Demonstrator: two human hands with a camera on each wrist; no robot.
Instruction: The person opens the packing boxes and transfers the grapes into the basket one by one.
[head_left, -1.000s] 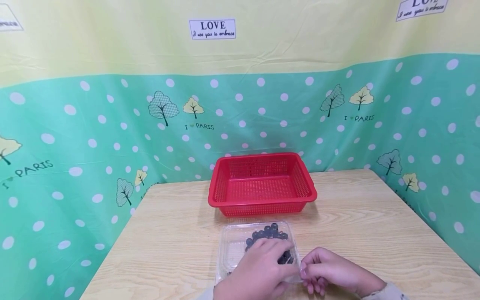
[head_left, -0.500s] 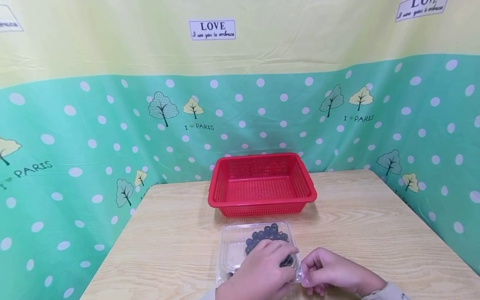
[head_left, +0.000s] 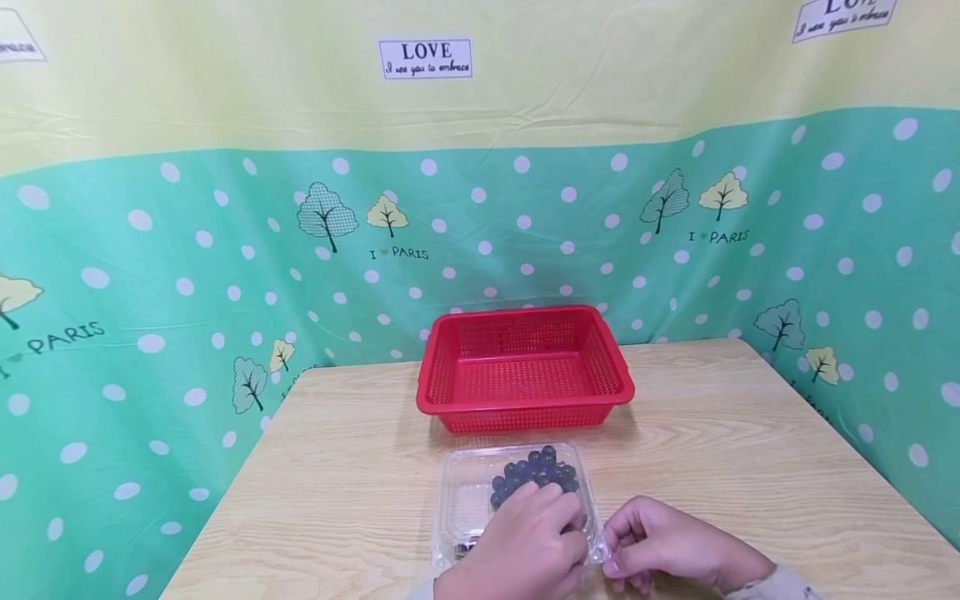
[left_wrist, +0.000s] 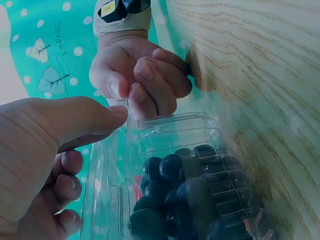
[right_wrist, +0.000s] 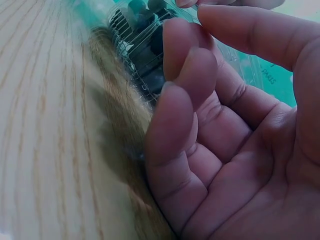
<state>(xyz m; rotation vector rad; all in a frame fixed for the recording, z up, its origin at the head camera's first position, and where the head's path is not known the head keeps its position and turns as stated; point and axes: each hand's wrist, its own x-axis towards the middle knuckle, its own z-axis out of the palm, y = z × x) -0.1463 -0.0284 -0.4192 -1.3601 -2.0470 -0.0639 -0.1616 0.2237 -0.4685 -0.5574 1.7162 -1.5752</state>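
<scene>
Landmark for all places: the clear container (head_left: 467, 500), lying flat on the wood-grain table (head_left: 337, 467). Transparent plastic, ribbed sides, glare on its top face. Dark grapes (head_left: 522, 471) inside it, clustered mostly toward its far right part. A small dark patch (head_left: 462, 548) shows at its near left corner (too small to identify).

Left hand (head_left: 517, 542): reaches over the near part of the container and covers some of the grapes from above. In the left wrist view its thumb and forefinger pinch the rim; the remaining fingers are bent in above the plastic.

Right hand (head_left: 667, 546): at the near right corner of the container, resting low beside it. Thumb and forefinger pinch the corner edge; the other fingers are curled in toward the palm. Neither hand is released. The two thumbs lie near each other at that corner.

Red basket (head_left: 525, 408): just beyond the container, rectangular, perforated walls, wide rim. Behind it, well beyond the container, a green and yellow curtain (head_left: 450, 200) with pale dots, printed trees and lettering. A pale sleeve (head_left: 772, 585) ends at the right wrist, to the right of the container.
</scene>
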